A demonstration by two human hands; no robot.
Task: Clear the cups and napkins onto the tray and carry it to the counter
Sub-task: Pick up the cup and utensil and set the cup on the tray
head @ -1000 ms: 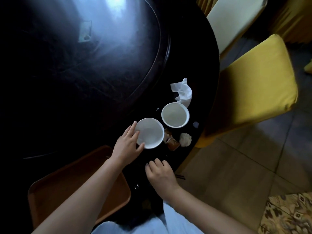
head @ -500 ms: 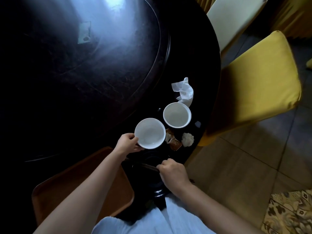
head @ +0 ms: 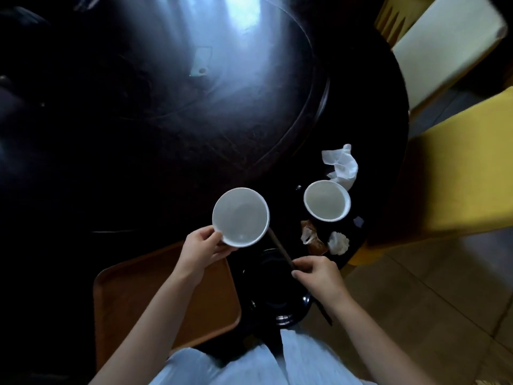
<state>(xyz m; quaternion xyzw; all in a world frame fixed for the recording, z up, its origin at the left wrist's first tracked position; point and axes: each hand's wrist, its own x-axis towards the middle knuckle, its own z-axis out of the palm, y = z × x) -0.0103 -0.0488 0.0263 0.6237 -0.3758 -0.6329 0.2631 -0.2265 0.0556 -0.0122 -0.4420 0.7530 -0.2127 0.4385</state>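
My left hand (head: pixel 202 249) grips a white cup (head: pixel 240 217) by its near rim and holds it lifted, just beyond the far right corner of the brown tray (head: pixel 130 298). My right hand (head: pixel 316 275) is closed on dark chopsticks (head: pixel 280 250) that slant over a black dish (head: pixel 274 284) at the table's near edge. A second white cup (head: pixel 327 200) stands on the table to the right. Behind it lies a crumpled white napkin (head: pixel 342 168). A small paper wad (head: pixel 338 243) and brownish scraps (head: pixel 312 238) lie in front of that cup.
The round dark table (head: pixel 166 120) has a raised turntable with a small card (head: pixel 200 62) on it. A yellow chair (head: pixel 458 173) and a white-cushioned chair (head: pixel 444 43) stand close on the right. Tiled floor (head: pixel 433 301) lies to the lower right.
My left hand closed on the near cup and lifted it toward the tray. My right hand picked up the chopsticks from beside the black dish.
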